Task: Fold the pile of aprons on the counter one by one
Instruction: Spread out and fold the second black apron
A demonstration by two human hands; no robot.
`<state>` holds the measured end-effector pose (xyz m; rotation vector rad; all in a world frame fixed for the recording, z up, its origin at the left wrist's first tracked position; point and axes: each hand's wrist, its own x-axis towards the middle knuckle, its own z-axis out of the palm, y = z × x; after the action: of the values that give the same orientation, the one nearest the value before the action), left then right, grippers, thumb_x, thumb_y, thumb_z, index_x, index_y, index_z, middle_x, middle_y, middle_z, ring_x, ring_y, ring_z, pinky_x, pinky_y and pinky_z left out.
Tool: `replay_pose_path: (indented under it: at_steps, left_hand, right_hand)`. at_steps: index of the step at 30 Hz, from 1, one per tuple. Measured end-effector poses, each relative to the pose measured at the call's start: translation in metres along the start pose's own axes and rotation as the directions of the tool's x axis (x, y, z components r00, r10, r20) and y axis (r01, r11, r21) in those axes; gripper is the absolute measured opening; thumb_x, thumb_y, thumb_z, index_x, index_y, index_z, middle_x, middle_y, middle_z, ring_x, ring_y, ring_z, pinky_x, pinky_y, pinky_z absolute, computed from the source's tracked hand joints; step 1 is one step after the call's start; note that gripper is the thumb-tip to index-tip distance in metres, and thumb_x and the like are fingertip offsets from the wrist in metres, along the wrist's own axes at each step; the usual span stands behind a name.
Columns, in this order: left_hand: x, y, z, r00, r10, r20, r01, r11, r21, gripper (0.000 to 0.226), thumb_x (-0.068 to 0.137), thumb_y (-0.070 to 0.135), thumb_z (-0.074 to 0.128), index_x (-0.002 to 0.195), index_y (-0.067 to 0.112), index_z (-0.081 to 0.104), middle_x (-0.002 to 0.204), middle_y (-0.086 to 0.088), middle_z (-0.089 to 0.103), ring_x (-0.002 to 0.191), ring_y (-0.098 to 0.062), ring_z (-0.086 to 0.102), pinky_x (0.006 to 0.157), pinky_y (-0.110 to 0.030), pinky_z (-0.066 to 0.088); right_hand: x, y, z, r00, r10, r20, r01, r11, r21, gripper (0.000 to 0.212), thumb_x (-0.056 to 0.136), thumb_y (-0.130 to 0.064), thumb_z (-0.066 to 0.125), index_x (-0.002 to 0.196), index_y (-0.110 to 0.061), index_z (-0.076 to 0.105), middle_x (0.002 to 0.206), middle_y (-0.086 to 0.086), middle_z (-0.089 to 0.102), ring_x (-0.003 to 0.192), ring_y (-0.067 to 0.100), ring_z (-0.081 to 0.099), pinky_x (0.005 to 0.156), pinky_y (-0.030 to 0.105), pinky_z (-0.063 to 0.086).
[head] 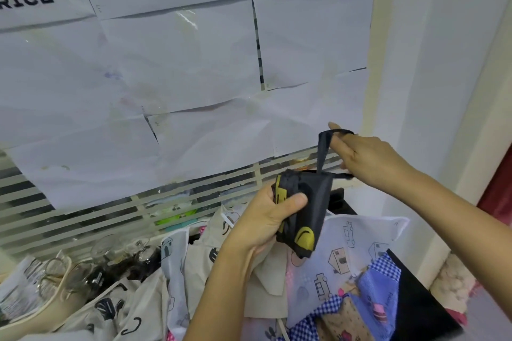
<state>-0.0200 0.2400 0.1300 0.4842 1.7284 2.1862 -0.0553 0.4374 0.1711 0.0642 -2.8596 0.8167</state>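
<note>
A small folded black apron with yellow print (310, 202) is held up in the air above the counter. My left hand (266, 216) grips the bundle, thumb pressed across its front. My right hand (368, 155) is up and to the right, with the apron's black strap (322, 152) looped over its fingers and pulled taut from the bundle. Below lies the pile of aprons: a white one with house drawings (343, 252), a beige one with black print (133, 310), and a blue checked one (371, 293).
Sheets of white paper (194, 77) cover the striped glass partition behind the counter. Clear glass jars (119, 255) and a plastic packet (22, 288) stand at the left. A black counter edge (415, 291) shows at the right, next to a white wall.
</note>
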Motion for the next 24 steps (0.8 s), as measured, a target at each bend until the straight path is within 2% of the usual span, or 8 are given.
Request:
replay_pose_path:
  at_steps: [1,4,8,10,12,17,22,24]
  left_hand:
    - [0.001,-0.002,0.001,1.000,0.011,-0.008,-0.011,0.997,0.073,0.013,0.072,0.013,0.068,0.083,0.017,0.072,0.072,0.005,0.072,0.065,-0.005,0.067,0.057,-0.016,0.051]
    - [0.005,-0.010,-0.001,0.995,0.051,-0.090,-0.028,0.971,0.238,0.021,0.080,0.006,0.072,0.098,0.017,0.065,0.083,0.006,0.074,0.078,-0.006,0.070,0.065,-0.017,0.053]
    - [0.013,-0.030,0.000,0.976,0.077,-0.204,0.024,0.891,0.453,0.034,0.074,0.031,0.079,0.104,0.025,0.065,0.096,0.005,0.073,0.090,-0.011,0.069,0.083,-0.035,0.056]
    - [0.018,-0.040,0.004,0.933,0.112,-0.342,0.050,0.900,0.432,0.044,0.066,0.043,0.077,0.103,0.026,0.062,0.097,0.005,0.072,0.090,-0.011,0.068,0.085,-0.040,0.056]
    - [0.025,-0.047,0.010,0.881,0.149,-0.448,0.002,0.948,0.318,0.038,0.072,0.038,0.078,0.103,0.023,0.061,0.098,0.002,0.071,0.092,-0.014,0.068,0.085,-0.041,0.056]
    - [0.045,-0.048,0.015,0.795,0.002,-0.607,-0.140,0.974,-0.180,0.023,0.089,0.021,0.067,0.111,0.013,0.065,0.105,-0.009,0.072,0.102,-0.026,0.067,0.096,-0.049,0.050]
    - [0.053,-0.024,0.010,0.805,-0.295,-0.515,-0.109,0.779,-0.617,0.038,0.090,0.043,0.059,0.106,0.009,0.066,0.092,-0.013,0.074,0.083,-0.027,0.071,0.074,-0.043,0.058]
    - [0.057,-0.012,0.008,0.816,-0.330,-0.475,-0.134,0.690,-0.711,0.041,0.091,0.044,0.057,0.101,0.005,0.065,0.094,-0.016,0.071,0.085,-0.030,0.068,0.083,-0.047,0.055]
  right_hand:
    - [0.000,-0.002,-0.001,1.000,0.012,0.016,-0.012,0.999,-0.030,0.058,0.098,-0.054,0.022,0.148,-0.026,0.028,0.140,-0.009,0.051,0.084,0.026,0.068,0.082,0.032,0.044]
    - [-0.003,-0.005,-0.001,0.996,0.082,0.018,-0.081,0.995,-0.052,0.073,0.094,-0.062,0.022,0.153,-0.027,-0.004,0.087,0.002,0.068,0.066,0.025,0.067,0.076,0.033,0.045]
    - [-0.011,-0.011,0.009,0.995,0.063,0.083,-0.055,0.994,-0.099,0.072,0.095,-0.061,0.025,0.152,-0.029,-0.007,0.130,0.013,0.056,0.073,0.026,0.062,0.075,0.034,0.044]
    - [-0.015,-0.012,0.020,0.991,0.086,0.101,-0.085,0.996,-0.020,0.075,0.095,-0.061,0.028,0.152,-0.028,-0.008,0.127,0.013,0.058,0.075,0.025,0.060,0.072,0.032,0.040]
    - [-0.020,-0.015,0.035,0.988,0.115,0.101,-0.127,0.985,0.119,0.081,0.092,-0.064,0.031,0.151,-0.030,-0.014,0.114,0.011,0.064,0.080,0.026,0.061,0.070,0.029,0.038]
    - [-0.041,-0.024,0.075,0.999,0.031,-0.012,-0.021,0.879,0.477,0.063,0.091,-0.065,0.029,0.142,-0.058,-0.007,0.126,0.002,0.062,0.105,0.022,0.062,0.087,0.030,0.048]
    - [-0.056,-0.030,0.088,0.923,-0.285,-0.261,0.357,0.886,0.296,0.049,0.096,-0.057,0.024,0.140,-0.060,0.003,0.155,-0.018,0.008,0.138,-0.002,0.023,0.099,0.019,0.031]
    - [-0.055,-0.026,0.095,0.877,-0.399,-0.269,0.462,0.853,0.241,0.047,0.098,-0.054,0.022,0.141,-0.062,0.006,0.158,-0.019,-0.010,0.141,-0.003,0.013,0.112,0.018,0.018]
